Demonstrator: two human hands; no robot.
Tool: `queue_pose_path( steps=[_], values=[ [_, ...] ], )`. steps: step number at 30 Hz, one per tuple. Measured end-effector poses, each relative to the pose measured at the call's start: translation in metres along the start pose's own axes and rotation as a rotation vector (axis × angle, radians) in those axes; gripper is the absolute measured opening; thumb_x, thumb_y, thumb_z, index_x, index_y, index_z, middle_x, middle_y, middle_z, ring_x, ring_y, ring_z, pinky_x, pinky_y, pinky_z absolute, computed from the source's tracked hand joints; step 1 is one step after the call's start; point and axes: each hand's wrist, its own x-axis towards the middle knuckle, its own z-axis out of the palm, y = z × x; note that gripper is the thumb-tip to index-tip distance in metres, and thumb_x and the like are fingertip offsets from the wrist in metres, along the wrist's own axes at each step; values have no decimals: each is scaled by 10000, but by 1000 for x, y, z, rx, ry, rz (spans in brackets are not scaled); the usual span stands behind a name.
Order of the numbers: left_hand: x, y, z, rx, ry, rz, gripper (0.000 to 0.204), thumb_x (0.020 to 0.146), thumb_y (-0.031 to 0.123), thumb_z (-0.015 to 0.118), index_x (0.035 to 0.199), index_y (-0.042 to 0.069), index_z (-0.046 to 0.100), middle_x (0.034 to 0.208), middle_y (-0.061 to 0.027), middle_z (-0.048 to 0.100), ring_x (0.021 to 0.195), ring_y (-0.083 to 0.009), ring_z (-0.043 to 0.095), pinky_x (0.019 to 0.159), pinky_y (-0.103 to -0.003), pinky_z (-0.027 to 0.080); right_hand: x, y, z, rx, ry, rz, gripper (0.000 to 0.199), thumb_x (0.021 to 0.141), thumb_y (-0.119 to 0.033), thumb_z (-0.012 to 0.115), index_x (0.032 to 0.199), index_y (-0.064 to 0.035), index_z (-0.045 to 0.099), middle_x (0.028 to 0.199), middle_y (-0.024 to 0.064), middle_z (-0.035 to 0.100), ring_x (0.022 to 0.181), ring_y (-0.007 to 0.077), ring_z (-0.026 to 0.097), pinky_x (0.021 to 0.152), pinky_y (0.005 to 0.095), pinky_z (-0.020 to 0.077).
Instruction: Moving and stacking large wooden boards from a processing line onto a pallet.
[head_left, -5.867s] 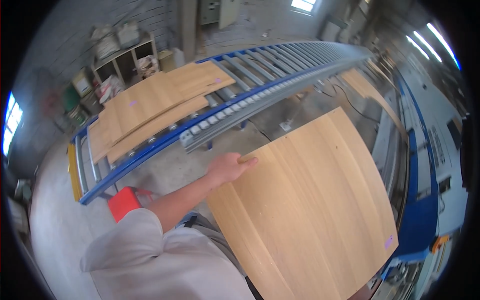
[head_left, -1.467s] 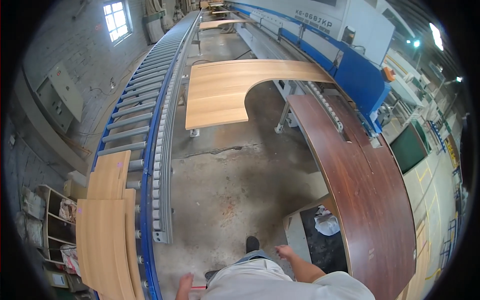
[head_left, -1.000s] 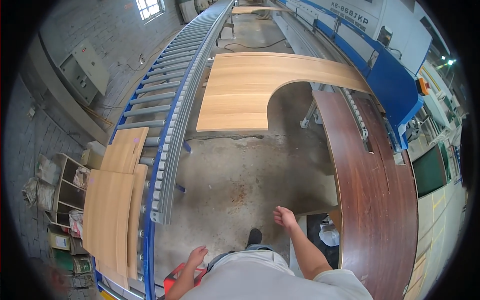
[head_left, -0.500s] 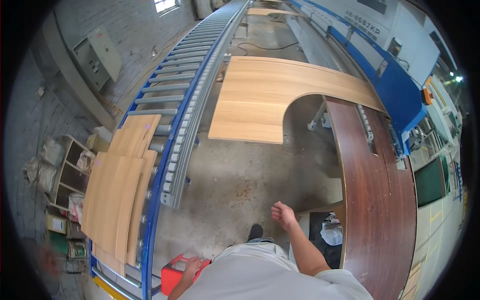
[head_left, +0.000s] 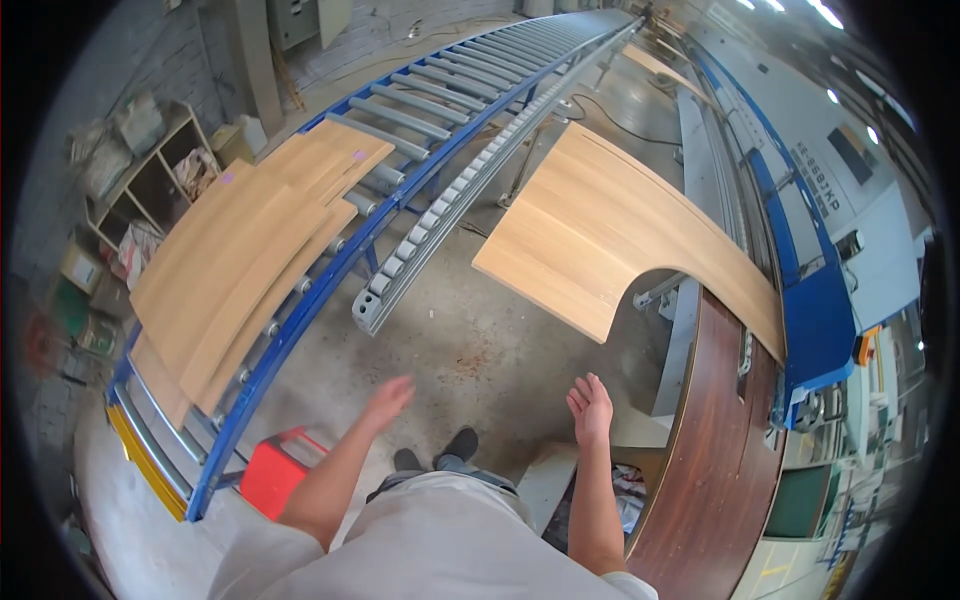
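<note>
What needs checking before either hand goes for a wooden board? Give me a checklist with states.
1. Left hand empty: ok, open, holding nothing.
2. Right hand empty: ok, open, fingers spread.
3. Stack of light wooden boards resting on the blue-framed roller conveyor: ok, lying flat.
4. Large curved light wooden panel supported: cannot tell, its supports are mostly hidden.
5. Concrete floor ahead of the feet: ok, bare.
6. Red box near the left leg: not ok, close to the feet.

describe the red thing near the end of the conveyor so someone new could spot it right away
Start at the long blue roller conveyor that runs from the top of the view down to the lower left. Just past its near end, on the concrete floor below the stacked light wood boards, sits a small red box, close to the person's left arm. It is the only bright red thing among grey, blue and wood tones.
</note>
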Motion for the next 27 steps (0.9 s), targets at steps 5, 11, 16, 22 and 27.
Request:
queue_pose_path(
  steps=[5, 11, 16, 22, 27],
  values=[
    [55, 124, 33, 247, 176, 391, 558, 889, 346, 562, 1331, 38, 415, 1144, -141, 590, 994, -233, 596, 875, -333, 451, -6, 5, 2, 7, 162, -41, 518, 914, -359, 510, 1339, -83, 401, 1255, 128, 504, 1011, 242, 538, 845, 342, 468],
    [97, 176, 46, 56, 73, 419, 590, 896, 292, 564, 1387, 59, 335, 1088, -112, 586, 927, -193, 604, 807, -323, 490, -20, 14, -1, 8, 146, -97, 517, 903, -339, 537, 1332, -82, 404, 1238, 130, 515, 987, 250, 555, 841, 348, 479],
    [89, 153, 47, -387, 102, 353, 396, 887, 183, 584, 1219, 6, 457, 964, -105, 607, 785, -176, 624, 689, -311, 530, -42, 22, -3, 30, 148, -82, 511, 904, -324, 540, 1328, -71, 409, 1227, 133, 527, 1008, 248, 555, 845, 348, 478],
    [53, 125, 44, -509, 217, 267, 243, 884, 165, 581, 1011, -3, 460, 941, -123, 583, 796, -203, 622, 705, -340, 535, -49, 32, 3, 55, 142, -82, 437, 913, -288, 532, 1280, -57, 474, 1147, 94, 558, 872, 200, 590, 753, 297, 489],
    [25, 111, 38, -549, 221, 221, 246, 891, 165, 555, 1058, 8, 462, 969, -126, 579, 819, -213, 618, 703, -349, 530, -53, 44, 6, 111, 108, -71, 419, 912, -294, 522, 1262, -65, 497, 1104, 56, 585, 873, 151, 582, 734, 278, 471]
  ],
)
